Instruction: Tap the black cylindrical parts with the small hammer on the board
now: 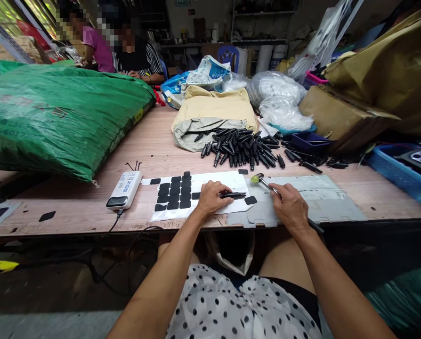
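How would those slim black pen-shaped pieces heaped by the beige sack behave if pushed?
The pieces would probably roll, given their rounded, tapered bodies. They look stiff, lying straight without sagging. Loosely piled, they may also slide apart.

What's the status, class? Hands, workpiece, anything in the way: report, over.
Left hand pinching slim black piece over white sheet. Right hand gripping hammer, yellowish head near piece. Nothing visible between; heaped black parts beyond.

Daylight reached you from the window (48,15) at upper left, leaving the back shelves (263,13) dim and the space under your table (140,136) dark. Soft light fell on your left hand (213,197) and right hand (290,205). The clear plastic bags (276,87) shone whitish. Wide-angle distortion stretched the blue plastic basket (404,176) at the right edge; pixelation obscured two co-workers' heads (117,21).
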The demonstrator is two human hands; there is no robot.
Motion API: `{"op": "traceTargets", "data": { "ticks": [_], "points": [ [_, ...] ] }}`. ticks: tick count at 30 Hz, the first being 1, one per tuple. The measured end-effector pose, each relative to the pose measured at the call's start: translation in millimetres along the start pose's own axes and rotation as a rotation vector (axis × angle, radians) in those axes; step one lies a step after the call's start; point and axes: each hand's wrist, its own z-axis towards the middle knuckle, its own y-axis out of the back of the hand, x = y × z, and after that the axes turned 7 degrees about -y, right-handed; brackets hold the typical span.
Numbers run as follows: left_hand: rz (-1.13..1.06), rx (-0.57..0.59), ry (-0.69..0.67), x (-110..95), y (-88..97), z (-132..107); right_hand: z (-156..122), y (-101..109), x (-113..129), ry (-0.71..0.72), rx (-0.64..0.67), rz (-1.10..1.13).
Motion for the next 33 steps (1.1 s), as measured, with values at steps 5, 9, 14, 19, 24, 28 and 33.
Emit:
{"op": "traceTargets", "data": {
  "ticks": [5, 9, 14, 19, 24, 28, 33],
  "points": [
    [-0.001, 0.012, -0.001, -1.8, 2.6, -1.0, -7.8, -11.2, -4.4, 0.058, -0.079, -0.095],
    [0.001, 0.009, -0.003, 1.5, 0.3, -1.1, -10.5, -10.9, -2.0, 0.061, -0.082, -0.115],
    [-0.011, 0.002, -0.011, -0.5, 1.5, 0.4, -9.6, -10.7, -1.8, 0.055, -0.091, -0.136],
    [-0.25, -0.033, -0.091, -36.3, 21.3, -25.7, -10.2, -10.6, -1.5, 0.073, -0.094, -0.145],
    [-0.503, 0.362, -0.14, -68.7, 13.4, -86.6, -11.4, -10.9, -1.1, 0.058, -0.108, -0.14],
    [-0.324, 0.36, 0.021, -48.6, -34.4, -123.3, -11.8, -11.3, -1.5, 0.062, -0.105, -0.135],
    [-0.153, 0.262, 0.112, -29.6, -60.0, -131.2, -11.9, -11.0, -1.4, 0.062, -0.109, -0.145]
  ]
}}
